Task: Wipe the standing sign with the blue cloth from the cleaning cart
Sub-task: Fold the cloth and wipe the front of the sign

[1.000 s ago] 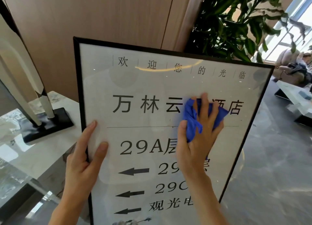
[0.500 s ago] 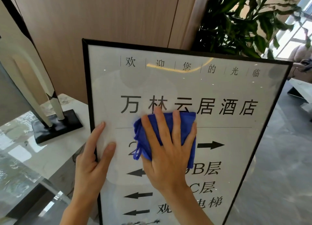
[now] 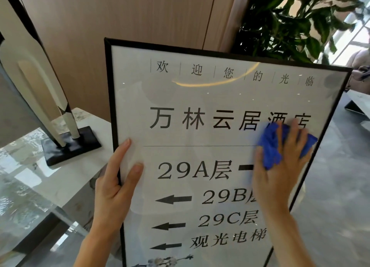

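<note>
The standing sign fills the middle of the view: a glossy white panel with black lettering and arrows in a thin black frame. My left hand grips its left edge, thumb on the front face and fingers along the frame. My right hand presses a bunched blue cloth flat against the panel near its right edge, just below the large line of characters. The cloth covers part of an arrow and the last characters.
A white sculpture on a black base stands on a pale marble ledge to the left. A leafy plant rises behind the sign's top right. Wood panelling is behind; grey polished floor lies to the right.
My right hand has swept the blue cloth from the sign's middle rightward and slightly up to the right edge. My left hand keeps its hold on the left frame.
</note>
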